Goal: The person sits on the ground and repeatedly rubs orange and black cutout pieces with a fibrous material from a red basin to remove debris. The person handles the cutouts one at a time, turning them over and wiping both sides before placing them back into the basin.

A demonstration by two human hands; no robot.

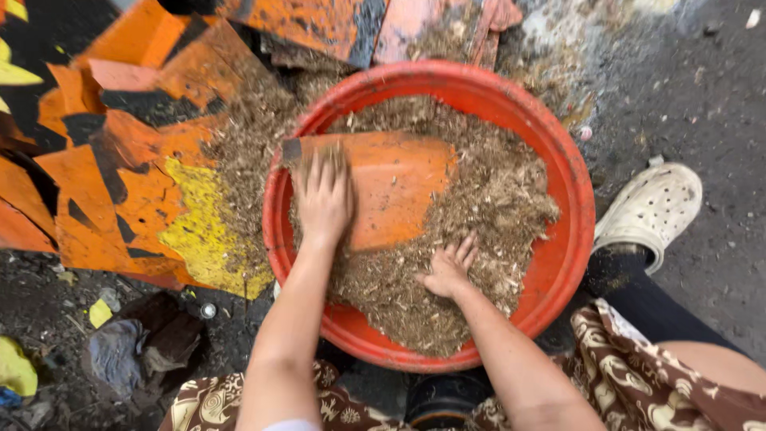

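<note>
1. A round red basin [570, 199] is seen from above on dark ground [702, 96], roughly half filled with a brown, fibrous sawdust-like material [495, 191].
2. An orange curved shard [395, 187], seemingly broken plastic, is lying inside the basin on top of the material, its left end near the basin's left rim.
3. The left hand [325, 195] is laid flat on the shard's left end, fingers spread and dusted with fibres; its grip is apart, pressed on the shard rather than clamped around it.
4. The right hand [448, 270] is placed just below the shard, fingers splayed and partly sunk into the material; its grip is apart, nothing is enclosed.
5. A pile of orange, black and yellow broken panels [136, 183] is stacked to the left of and behind the basin, touching its rim, with fibres scattered over the nearest pieces.
6. A white perforated clog [653, 209] is worn on a foot just right of the basin.
7. Brown patterned cloth [638, 375] is seen at the lower edge, over the person's legs.
</note>
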